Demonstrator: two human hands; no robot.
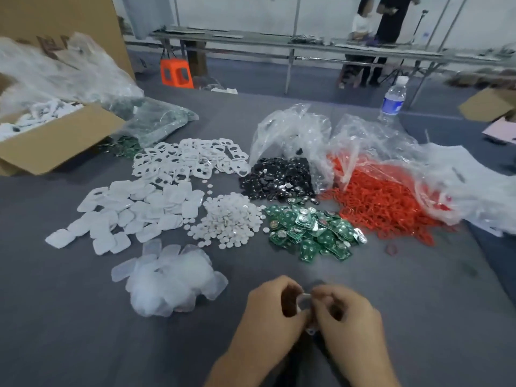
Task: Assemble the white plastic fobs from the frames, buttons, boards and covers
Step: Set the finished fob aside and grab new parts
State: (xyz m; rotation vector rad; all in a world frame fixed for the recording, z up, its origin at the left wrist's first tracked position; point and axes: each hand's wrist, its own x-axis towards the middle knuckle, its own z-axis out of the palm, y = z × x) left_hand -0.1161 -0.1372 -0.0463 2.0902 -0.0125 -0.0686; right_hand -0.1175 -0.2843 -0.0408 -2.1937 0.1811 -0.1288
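At the near edge of the grey table (69, 331), close in front of the person, both hands meet over one small pale piece. The left hand (275, 311) and the right hand (346, 317) have their fingers curled in. Each pinches the fob part (304, 300) from its own side, so it sits in the narrow gap between them, lifted off the cloth. The fingers hide most of it, and I cannot tell whether it is a bare frame or already carries a button or board.

To my eye it is a featherweight thing: thin moulded plastic, stiff enough to snap together, smooth enough to squirt out of a careless pinch. The outer edges look like the place to hold it, which leaves the middle free for whatever seats there next. A hard squeeze across the flat could bow it.

The stock lies well beyond the hands. The frames (190, 160) are heaped farthest back, with the covers (134, 213) nearer and to the left. The round buttons (229, 219) sit just beside the green boards (310, 230). The buttons look apt to roll and scatter. The boards I would take by their rims, clear of the metal parts on their faces.
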